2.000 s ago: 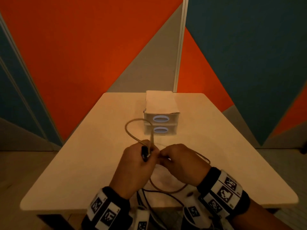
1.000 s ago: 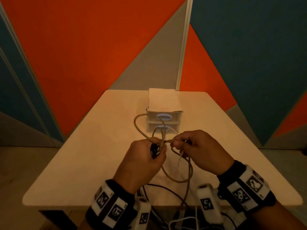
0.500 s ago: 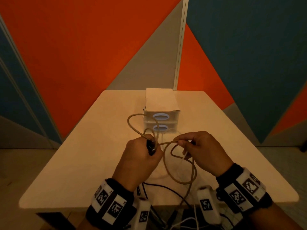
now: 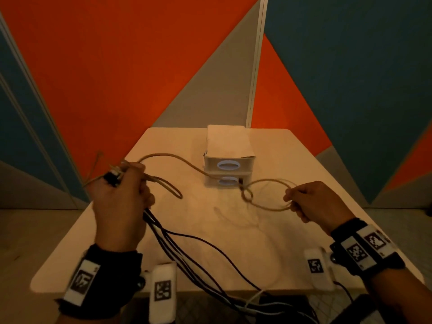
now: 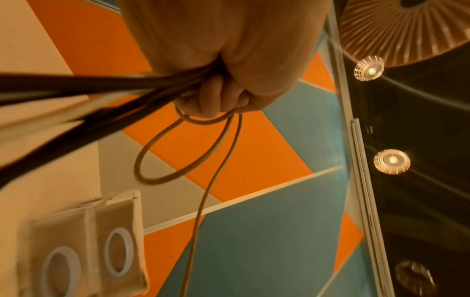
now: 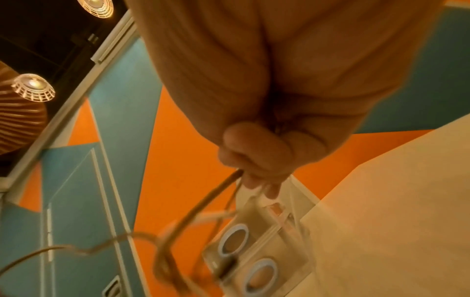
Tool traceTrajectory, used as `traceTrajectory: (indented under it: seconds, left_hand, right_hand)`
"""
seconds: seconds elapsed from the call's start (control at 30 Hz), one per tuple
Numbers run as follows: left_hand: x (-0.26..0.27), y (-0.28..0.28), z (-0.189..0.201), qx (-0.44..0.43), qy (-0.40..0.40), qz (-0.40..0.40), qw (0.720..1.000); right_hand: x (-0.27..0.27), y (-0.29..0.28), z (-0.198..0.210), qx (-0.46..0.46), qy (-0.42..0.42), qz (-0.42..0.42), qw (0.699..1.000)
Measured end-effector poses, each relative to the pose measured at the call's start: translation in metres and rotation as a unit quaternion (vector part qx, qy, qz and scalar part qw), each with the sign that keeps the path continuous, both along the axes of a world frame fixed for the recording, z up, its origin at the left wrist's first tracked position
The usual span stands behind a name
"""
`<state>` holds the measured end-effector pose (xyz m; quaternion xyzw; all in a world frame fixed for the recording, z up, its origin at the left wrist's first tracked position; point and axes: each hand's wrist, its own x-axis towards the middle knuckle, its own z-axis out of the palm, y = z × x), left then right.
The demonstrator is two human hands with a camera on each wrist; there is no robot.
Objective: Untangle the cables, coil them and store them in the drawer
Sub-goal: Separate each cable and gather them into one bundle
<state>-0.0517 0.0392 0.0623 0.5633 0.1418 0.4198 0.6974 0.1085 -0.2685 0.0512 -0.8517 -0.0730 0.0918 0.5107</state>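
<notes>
A tan cable stretches in the air between my two hands above the table. My left hand grips one end of it together with a dark plug and a bundle of black cables that trails off the near edge. In the left wrist view the fingers curl round the tan cable and the black cables. My right hand pinches a loop of the tan cable, with a knot hanging left of it. The right wrist view shows fingers pinching the cable.
A small white unit with two drawers, both closed, stands at the table's middle back; it also shows in the wrist views. Orange, grey and teal wall panels rise behind. Bare tabletop lies between my hands.
My hands have pulled wide apart, left going left and right going right, drawing the tan cable out long. The black cables now hang from my left hand.
</notes>
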Motion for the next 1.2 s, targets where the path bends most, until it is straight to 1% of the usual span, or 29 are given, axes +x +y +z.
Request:
traceTrajectory:
  seconds: [0.1, 0.17, 0.2, 0.23, 0.3, 0.33, 0.4, 0.47, 0.53, 0.6, 0.67, 0.73, 0.77, 0.8, 0.83, 0.9, 0.93, 0.97, 1.03, 1.1, 1.13, 1.17, 1.2]
  left_hand:
    - [0.006, -0.019, -0.015, 0.079, 0.069, -0.028, 0.994]
    - [0.006, -0.033, -0.019, 0.083, 0.063, -0.04, 0.994]
    - [0.006, -0.037, -0.017, 0.071, 0.051, -0.036, 0.996]
    - [0.005, -0.038, -0.013, 0.042, 0.034, -0.029, 0.998]
    - [0.002, -0.029, -0.002, -0.053, -0.018, -0.014, 0.998]
    - [-0.001, -0.021, 0.003, -0.099, -0.045, -0.008, 0.994]
    - [-0.006, 0.001, 0.011, -0.159, -0.088, 0.0, 0.983]
    - [-0.01, 0.019, 0.012, -0.194, -0.107, 0.009, 0.975]
    - [-0.011, 0.029, 0.009, -0.209, -0.109, 0.016, 0.972]
    - [-0.011, 0.034, 0.003, -0.222, -0.109, 0.02, 0.969]
    - [-0.011, 0.042, -0.005, -0.253, -0.117, 0.023, 0.96]
    - [-0.013, 0.054, -0.011, -0.285, -0.132, 0.032, 0.949]
    - [-0.014, 0.058, -0.012, -0.292, -0.134, 0.041, 0.946]
    - [-0.014, 0.06, -0.013, -0.293, -0.133, 0.052, 0.945]
    - [-0.013, 0.061, -0.013, -0.29, -0.13, 0.061, 0.946]
    - [-0.011, 0.054, -0.009, -0.259, -0.112, 0.054, 0.958]
    - [-0.009, 0.046, -0.006, -0.234, -0.1, 0.046, 0.966]
    - [-0.008, 0.038, -0.002, -0.205, -0.089, 0.043, 0.974]
    - [-0.008, 0.02, 0.007, -0.145, -0.078, 0.042, 0.986]
    - [-0.009, 0.005, 0.016, -0.11, -0.077, 0.03, 0.991]
    - [-0.01, 0.0, 0.019, -0.1, -0.074, 0.024, 0.992]
    - [-0.01, -0.002, 0.021, -0.09, -0.072, 0.019, 0.993]
    - [-0.011, -0.004, 0.022, -0.078, -0.07, 0.013, 0.994]
  right_hand:
    - [-0.017, 0.016, 0.002, 0.017, 0.0, 0.069, 0.997]
    - [-0.027, 0.028, 0.003, 0.052, 0.015, 0.102, 0.993]
    - [-0.029, 0.032, 0.003, 0.077, 0.032, 0.107, 0.991]
    - [-0.029, 0.033, 0.001, 0.102, 0.054, 0.103, 0.988]
    - [-0.024, 0.029, -0.004, 0.142, 0.101, 0.071, 0.982]
    - [-0.02, 0.024, -0.007, 0.158, 0.123, 0.047, 0.979]
    - [-0.01, 0.014, -0.009, 0.188, 0.159, 0.01, 0.969]
    - [-0.003, 0.007, -0.011, 0.207, 0.184, -0.007, 0.961]
    - [0.001, 0.005, -0.014, 0.238, 0.208, -0.031, 0.948]
    - [0.007, 0.005, -0.018, 0.286, 0.221, -0.063, 0.93]
    - [0.01, 0.001, -0.021, 0.338, 0.24, -0.083, 0.906]
    - [0.011, -0.007, -0.022, 0.37, 0.281, -0.073, 0.883]
    - [0.01, -0.01, -0.022, 0.366, 0.292, -0.062, 0.881]
    - [0.01, -0.012, -0.022, 0.347, 0.283, -0.054, 0.893]
    - [0.009, -0.014, -0.022, 0.309, 0.248, -0.049, 0.917]
    - [0.005, -0.014, -0.021, 0.181, 0.128, -0.031, 0.975]
    - [0.003, -0.013, -0.018, 0.115, 0.062, -0.014, 0.991]
    - [0.0, -0.01, -0.013, 0.059, 0.003, 0.001, 0.998]
    - [-0.003, -0.005, -0.007, -0.023, -0.083, 0.036, 0.996]
    - [-0.003, -0.002, -0.007, -0.112, -0.137, 0.056, 0.983]
    - [-0.002, -0.001, -0.008, -0.189, -0.16, 0.051, 0.967]
    - [-0.005, -0.001, -0.007, -0.271, -0.178, 0.036, 0.945]
    - [-0.012, 0.0, -0.005, -0.326, -0.193, 0.015, 0.925]
